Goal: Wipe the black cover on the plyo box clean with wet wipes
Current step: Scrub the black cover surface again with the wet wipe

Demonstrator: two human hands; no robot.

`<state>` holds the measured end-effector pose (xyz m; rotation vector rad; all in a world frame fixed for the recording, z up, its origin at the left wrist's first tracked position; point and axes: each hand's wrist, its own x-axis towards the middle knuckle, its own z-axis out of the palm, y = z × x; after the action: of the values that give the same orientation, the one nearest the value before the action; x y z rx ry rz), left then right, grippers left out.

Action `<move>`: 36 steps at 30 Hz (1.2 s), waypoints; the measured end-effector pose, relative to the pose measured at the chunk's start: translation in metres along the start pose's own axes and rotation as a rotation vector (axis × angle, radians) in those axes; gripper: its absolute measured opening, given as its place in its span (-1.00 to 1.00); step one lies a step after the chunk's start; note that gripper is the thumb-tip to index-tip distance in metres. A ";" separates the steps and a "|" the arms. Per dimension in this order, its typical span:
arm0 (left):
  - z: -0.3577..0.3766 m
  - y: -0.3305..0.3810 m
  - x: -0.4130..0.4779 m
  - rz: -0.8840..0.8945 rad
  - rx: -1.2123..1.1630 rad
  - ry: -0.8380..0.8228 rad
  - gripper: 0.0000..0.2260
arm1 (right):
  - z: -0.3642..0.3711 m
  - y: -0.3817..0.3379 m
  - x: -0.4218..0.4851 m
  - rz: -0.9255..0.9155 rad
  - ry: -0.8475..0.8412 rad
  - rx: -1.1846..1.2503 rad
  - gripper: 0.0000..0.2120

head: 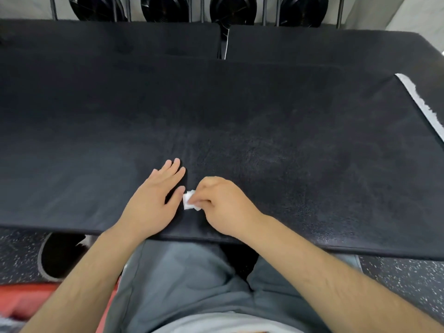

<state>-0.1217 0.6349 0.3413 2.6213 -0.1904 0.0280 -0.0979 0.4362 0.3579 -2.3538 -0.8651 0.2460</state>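
Left hand [156, 195]: lies palm down on the black cover [264, 116], fingers straight and close together and pointing away from the person; it holds nothing.
Right hand [221, 203]: knuckles up and fingers curled, with the thumb and fingertips pinching the wet wipe [188, 200] and holding it down on the cover.
Wet wipe: a small white folded wad lying on the cover between the two hands. Its right part is tucked under the right fingertips, and its left edge is just beside the tip of the left thumb; whether they touch I cannot tell.
Hands together: close side by side near the front edge of the cover, a little left of its middle, with only the wipe between them.
Black cover: spreads wide across the view, with a grainy texture; the patch to the right of the hands looks paler and scuffed.
White strip [422, 104]: a ragged-edged band along the cover's far right edge, well apart from the hands.
Behind: two more black padded tops [108, 37], side by side.
Below: grey shorts [180, 284], a black shoe [60, 255] and speckled floor [396, 280].
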 end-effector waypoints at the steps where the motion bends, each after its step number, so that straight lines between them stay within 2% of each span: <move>1: 0.000 -0.001 0.000 0.001 0.002 0.002 -0.56 | -0.003 0.000 -0.005 -0.030 -0.062 0.020 -0.77; 3: 0.000 -0.002 0.000 0.005 0.007 0.008 -0.56 | -0.012 0.009 -0.003 -0.023 -0.084 0.020 -0.77; 7: 0.000 0.003 0.000 -0.005 0.006 0.050 -0.58 | -0.015 0.034 0.023 0.086 0.137 -0.013 -0.80; 9: 0.000 0.006 -0.005 -0.036 -0.015 0.090 -0.62 | -0.008 0.030 0.026 0.088 0.179 0.022 -0.80; 15: 0.000 0.002 -0.033 -0.010 -0.051 0.107 -0.64 | -0.012 0.009 -0.006 -0.034 -0.075 0.102 -0.80; 20: 0.003 0.005 -0.031 -0.009 -0.071 0.165 -0.67 | -0.010 0.005 0.025 0.020 -0.008 0.000 -0.84; 23: 0.002 0.002 -0.039 -0.005 -0.089 0.160 -0.68 | -0.006 0.003 0.020 0.026 0.000 0.026 -0.86; 28: 0.000 -0.011 -0.055 0.055 -0.051 0.099 -0.62 | -0.020 0.005 -0.014 -0.035 -0.241 0.158 -0.92; 36: -0.009 -0.017 -0.059 0.087 -0.124 0.065 -0.53 | -0.004 -0.007 0.002 -0.214 -0.146 0.083 -0.85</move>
<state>-0.1776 0.6616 0.3376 2.4832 -0.2741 0.1273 -0.0986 0.4394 0.3652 -2.1667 -1.1456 0.3611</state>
